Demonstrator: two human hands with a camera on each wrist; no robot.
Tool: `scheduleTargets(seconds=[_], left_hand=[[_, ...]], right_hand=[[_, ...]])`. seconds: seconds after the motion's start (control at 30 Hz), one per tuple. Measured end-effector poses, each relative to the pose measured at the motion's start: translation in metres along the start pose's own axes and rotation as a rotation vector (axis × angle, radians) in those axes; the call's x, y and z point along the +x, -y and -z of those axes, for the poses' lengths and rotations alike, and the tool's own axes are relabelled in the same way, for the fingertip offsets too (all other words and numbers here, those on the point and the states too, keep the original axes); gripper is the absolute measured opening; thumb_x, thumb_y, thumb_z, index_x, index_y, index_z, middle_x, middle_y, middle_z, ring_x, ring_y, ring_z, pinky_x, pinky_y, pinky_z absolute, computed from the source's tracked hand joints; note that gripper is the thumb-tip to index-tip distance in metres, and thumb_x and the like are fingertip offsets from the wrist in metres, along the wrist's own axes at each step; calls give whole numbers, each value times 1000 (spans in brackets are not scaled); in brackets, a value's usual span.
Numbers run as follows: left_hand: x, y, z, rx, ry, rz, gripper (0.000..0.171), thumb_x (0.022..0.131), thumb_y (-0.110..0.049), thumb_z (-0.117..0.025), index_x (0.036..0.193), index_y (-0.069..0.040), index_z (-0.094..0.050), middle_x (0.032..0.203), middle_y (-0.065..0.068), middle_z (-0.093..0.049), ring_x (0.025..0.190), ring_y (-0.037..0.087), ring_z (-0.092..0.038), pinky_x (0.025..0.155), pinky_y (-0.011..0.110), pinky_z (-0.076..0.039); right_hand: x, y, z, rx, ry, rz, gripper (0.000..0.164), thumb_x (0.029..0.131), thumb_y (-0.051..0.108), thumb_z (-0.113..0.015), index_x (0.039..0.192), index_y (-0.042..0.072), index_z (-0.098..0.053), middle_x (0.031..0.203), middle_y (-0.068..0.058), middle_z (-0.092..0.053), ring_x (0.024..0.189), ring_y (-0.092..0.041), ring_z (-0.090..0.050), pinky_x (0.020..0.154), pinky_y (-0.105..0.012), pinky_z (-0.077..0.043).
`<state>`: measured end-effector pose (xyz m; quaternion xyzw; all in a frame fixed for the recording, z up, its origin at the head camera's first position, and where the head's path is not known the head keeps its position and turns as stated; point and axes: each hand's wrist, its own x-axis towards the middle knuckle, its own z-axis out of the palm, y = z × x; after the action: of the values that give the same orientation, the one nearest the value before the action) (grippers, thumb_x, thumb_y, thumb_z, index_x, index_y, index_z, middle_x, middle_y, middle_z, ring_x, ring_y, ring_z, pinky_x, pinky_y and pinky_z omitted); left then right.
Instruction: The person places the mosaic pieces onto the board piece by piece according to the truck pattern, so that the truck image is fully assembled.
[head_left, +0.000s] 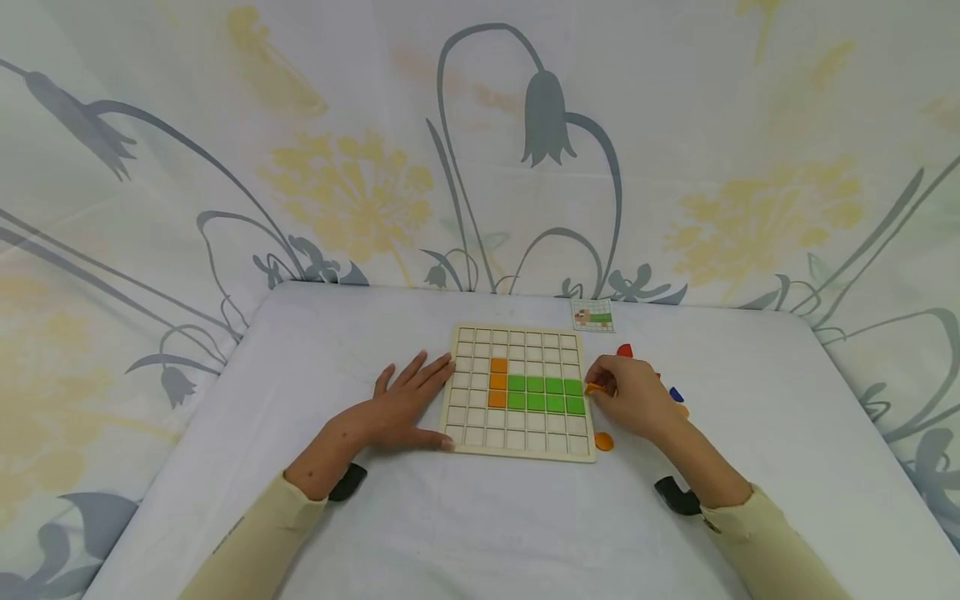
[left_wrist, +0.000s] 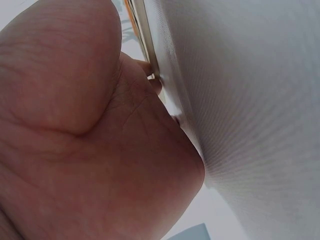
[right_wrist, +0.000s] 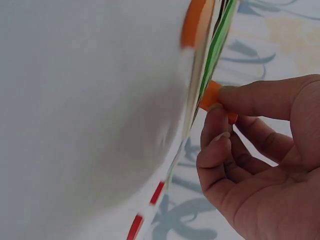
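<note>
A pale square grid board lies on the white table. On it are three orange square tiles in a column, with two rows of green tiles running from them to the right side. My left hand lies spread at the board's left edge, fingertips and thumb right at the rim. Between thumb and fingers, my right hand pinches a small orange piece at the board's right edge, beside the end of the green rows. The fingers partly cover that piece.
An orange rounded piece lies by the board's lower right corner. Past the right hand are a red piece, a blue piece and another orange piece. A small picture card sits behind the board, before a floral cloth backdrop.
</note>
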<state>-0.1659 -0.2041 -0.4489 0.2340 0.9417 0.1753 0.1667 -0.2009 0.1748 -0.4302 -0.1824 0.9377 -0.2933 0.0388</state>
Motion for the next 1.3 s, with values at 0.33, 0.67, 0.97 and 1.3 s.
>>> scheduleTargets(seconds=[0.33, 0.67, 0.97, 1.3], left_hand=[[1, 1, -1, 7, 4, 5, 115, 90, -63, -77, 173, -18, -11, 180, -2, -2, 165, 32, 9, 125, 70, 2], [0, 2, -1, -10, 5, 0, 115, 90, -63, -77, 173, -18, -11, 180, -2, -2, 165, 32, 9, 125, 70, 3], [0, 1, 0, -12, -2, -23, 114, 91, -64, -76, 173, -17, -10, 180, -1, -1, 165, 33, 8, 124, 71, 2], [-1, 2, 0, -9, -3, -24, 114, 91, -63, -76, 173, -17, -11, 180, -1, -3, 165, 33, 8, 124, 71, 2]], right_hand=[[14, 38, -21, 42, 25, 63, 9, 94, 3, -78, 101, 7, -73, 91, -1, -67, 84, -18, -60, 80, -34, -55], [33, 68, -39, 100, 57, 127, 7, 95, 5, -78, 101, 9, -75, 91, 2, -71, 84, -14, -63, 81, -35, -56], [51, 88, -57, 153, 93, 148, 7, 96, 2, -75, 99, 8, -74, 91, 1, -72, 82, -12, -65, 80, -34, -57], [62, 106, -74, 148, 101, 123, 7, 91, -1, -75, 91, 6, -74, 81, 1, -67, 75, -13, -59, 72, -30, -52]])
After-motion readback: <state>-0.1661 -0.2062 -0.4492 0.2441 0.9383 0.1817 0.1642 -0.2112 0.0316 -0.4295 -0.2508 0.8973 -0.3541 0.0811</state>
